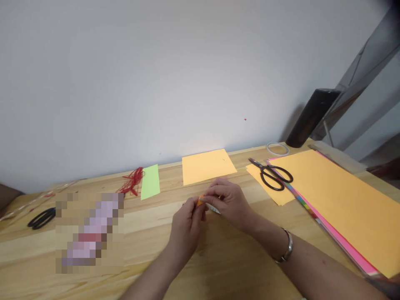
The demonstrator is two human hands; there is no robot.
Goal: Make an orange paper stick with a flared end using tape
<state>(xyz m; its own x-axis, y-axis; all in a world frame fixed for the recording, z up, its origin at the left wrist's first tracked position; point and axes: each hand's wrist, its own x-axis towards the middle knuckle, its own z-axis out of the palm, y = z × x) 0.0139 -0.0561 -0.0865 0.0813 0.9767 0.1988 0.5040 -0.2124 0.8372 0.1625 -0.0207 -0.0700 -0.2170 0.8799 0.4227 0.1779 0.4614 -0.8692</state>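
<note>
Close together over the middle of the wooden table, both hands are closed on a small orange piece (200,201), seemingly folded or rolled paper. My left hand (187,223) pinches it from the left, and the fingertips of my right hand (230,203) meet it from the right. Most of the piece is hidden by the fingers. Under the right hand shows the edge of a whitish object (213,208), too covered to name. Just beyond the hands lies a yellow-orange paper sheet (208,166).
Black-handled scissors (272,175) rest on paper at the right, beside a stack of coloured sheets (340,200). A white ring (277,149) and black cylinder (312,118) stand behind. Leftward are green paper (150,182), red string (133,182), a black handle (42,218) and a pixelated patch.
</note>
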